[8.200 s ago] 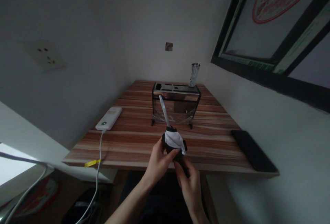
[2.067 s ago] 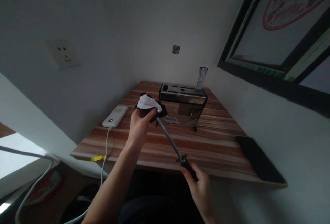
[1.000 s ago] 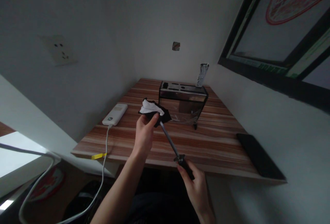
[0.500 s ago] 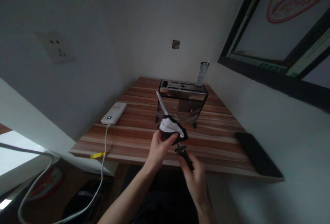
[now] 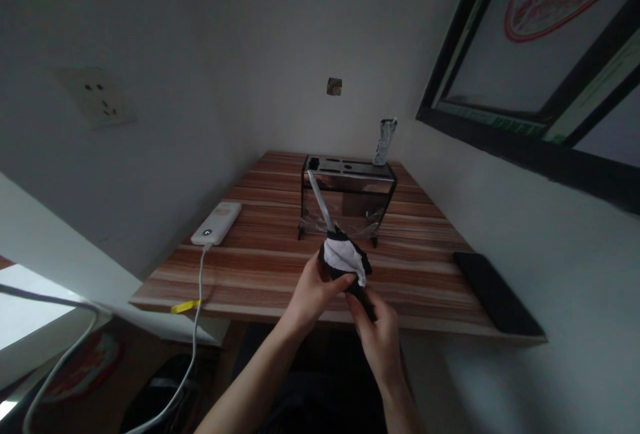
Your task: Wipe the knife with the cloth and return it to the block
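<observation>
In the head view, my right hand [image 5: 377, 331] is wrapped around the black handle of a sharpening steel [image 5: 321, 201]. Its slim grey rod points up and away, toward the left part of a knife block [image 5: 349, 184]. My left hand [image 5: 313, 294] is closed on a black and white cloth [image 5: 344, 255], which is folded around the lower part of the rod. Cloth and fingers hide the guard and most of the handle. Both hands are close together above the front of the table.
A white power bank [image 5: 217, 223] with a white cable [image 5: 197, 327] lies on the left of the wooden table [image 5: 265, 267]. By the front edge is a yellow strip [image 5: 185, 306]. A black phone-like slab [image 5: 497, 293] rests at the right edge. Walls stand behind and beside.
My left hand and the cloth have slid down the rod to the handle, covering the guard and baring more rod. My right hand keeps its hold. The view has shifted slightly.
</observation>
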Demonstrator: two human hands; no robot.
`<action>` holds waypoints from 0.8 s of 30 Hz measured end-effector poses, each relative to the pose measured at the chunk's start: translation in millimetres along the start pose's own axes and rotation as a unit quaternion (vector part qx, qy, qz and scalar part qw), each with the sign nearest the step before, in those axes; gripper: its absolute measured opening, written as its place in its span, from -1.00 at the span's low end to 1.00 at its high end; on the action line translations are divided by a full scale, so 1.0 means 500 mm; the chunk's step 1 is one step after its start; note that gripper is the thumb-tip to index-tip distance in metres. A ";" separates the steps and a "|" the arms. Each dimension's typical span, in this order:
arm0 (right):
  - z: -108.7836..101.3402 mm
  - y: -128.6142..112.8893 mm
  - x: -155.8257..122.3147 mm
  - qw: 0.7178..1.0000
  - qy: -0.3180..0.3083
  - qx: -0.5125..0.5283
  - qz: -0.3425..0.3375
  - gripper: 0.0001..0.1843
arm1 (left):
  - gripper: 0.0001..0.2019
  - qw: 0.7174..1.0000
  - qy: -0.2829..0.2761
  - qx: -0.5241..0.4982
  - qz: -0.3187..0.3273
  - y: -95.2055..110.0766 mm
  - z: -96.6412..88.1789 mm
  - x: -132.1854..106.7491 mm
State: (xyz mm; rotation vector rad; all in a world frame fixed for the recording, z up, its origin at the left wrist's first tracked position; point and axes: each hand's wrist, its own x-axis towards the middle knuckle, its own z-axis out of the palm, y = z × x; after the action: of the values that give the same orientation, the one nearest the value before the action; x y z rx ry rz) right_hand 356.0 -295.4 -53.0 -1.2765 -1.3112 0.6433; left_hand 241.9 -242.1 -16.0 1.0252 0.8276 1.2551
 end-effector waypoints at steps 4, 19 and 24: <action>0.002 0.001 -0.006 1.000 -0.006 0.022 0.007 -0.68 | -0.59 0.999 0.020 0.005 0.024 -0.009 0.002 0.000; 0.011 0.034 -0.025 1.000 -0.022 0.019 -0.003 -0.70 | -0.66 0.992 0.087 0.002 0.091 0.031 -0.041 0.046; 0.011 0.040 -0.038 0.999 -0.041 0.011 0.006 -0.70 | -0.66 0.984 0.120 0.000 0.133 0.052 -0.070 0.077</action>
State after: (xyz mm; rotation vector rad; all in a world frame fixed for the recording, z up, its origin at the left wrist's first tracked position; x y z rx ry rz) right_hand 352.5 -306.0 -79.1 -1.2525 -1.3621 0.7230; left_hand 206.4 -198.4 -2.3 1.0204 0.8936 1.6294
